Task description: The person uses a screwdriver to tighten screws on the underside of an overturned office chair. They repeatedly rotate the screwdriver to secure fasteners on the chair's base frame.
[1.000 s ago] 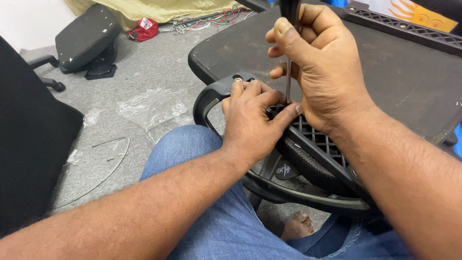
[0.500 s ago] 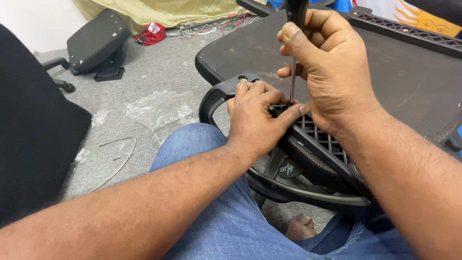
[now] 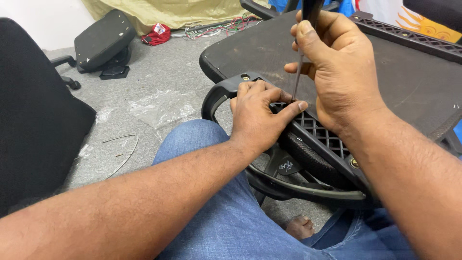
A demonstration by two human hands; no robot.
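Two hands on one job, both over a black plastic chair frame (image 3: 308,144) propped across the person's blue-jeaned lap (image 3: 231,212) — resting there looks like it keeps the frame steady and close under the eyes. Far left, a dark chair back (image 3: 33,120) fills the edge; behind it a detached black seat cushion (image 3: 103,41) lies on the grey floor (image 3: 159,82), with a bent wire (image 3: 122,149) and a clear plastic wrapper (image 3: 161,108) near the knee, well apart from the work.

Left hand (image 3: 257,115) is curled down onto the frame's grid section, fingers clamped over the edge by the looped armrest (image 3: 219,94), thumb stretched right to touch the screwdriver's tip area — seemingly pinning the part and guiding the tip. Whether a screw sits under the thumb cannot be told; it is hidden.

Right hand (image 3: 339,72) is clenched around a screwdriver (image 3: 299,67), handle at the top edge of view, thin shaft held nearly upright and running down to the frame just beside the left thumb. The upright hold probably keeps pressure straight into the fastener.

Frame lies directly under both hands, touching the left; the right meets it only through the tool. Behind, a flat black seat base (image 3: 409,77) lies upside down, its edge next to the frame. A bare foot (image 3: 301,226) shows below.
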